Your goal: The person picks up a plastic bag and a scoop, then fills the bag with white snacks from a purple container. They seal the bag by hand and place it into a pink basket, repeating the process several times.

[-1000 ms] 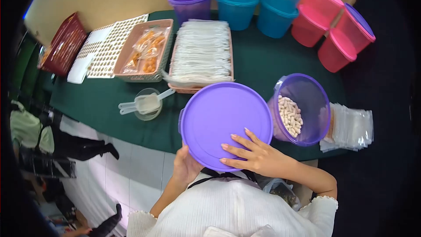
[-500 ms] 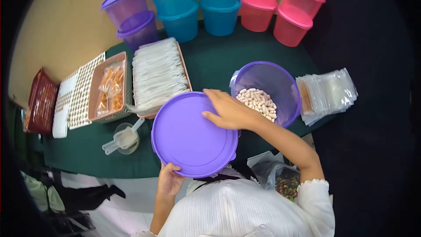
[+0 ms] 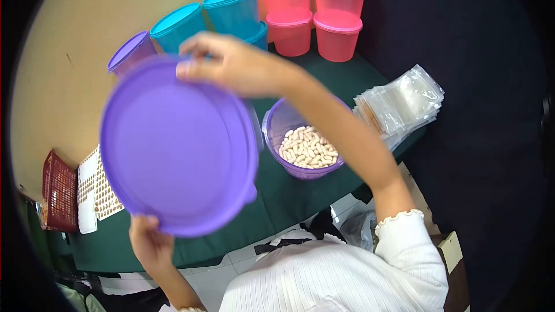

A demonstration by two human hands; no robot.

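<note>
A round purple lid (image 3: pixel 179 150) is held up close to the camera, tilted, over the left part of the table. My left hand (image 3: pixel 151 242) grips its lower left rim. At the upper rim, my right hand (image 3: pixel 222 66) pinches the edge, its fingers slightly blurred. To the right of the lid, below my right forearm, stands an uncovered purple tub (image 3: pixel 274 118) with many pale capsule-shaped pieces (image 3: pixel 309 149) at its bottom.
Lidded purple (image 3: pixel 132 52), teal (image 3: pixel 234 8) and pink containers (image 3: pixel 338 17) line the back of the green-covered table (image 3: pixel 272 208). Clear plastic bags (image 3: pixel 404 101) lie at right. A dark red basket (image 3: pixel 60 193) and dotted sheets (image 3: pixel 104 193) are at left.
Both hands have lifted the lid up and left, nearer the camera. My right hand has shifted to the lid's upper rim. The view has turned, and the lid now hides the trays.
</note>
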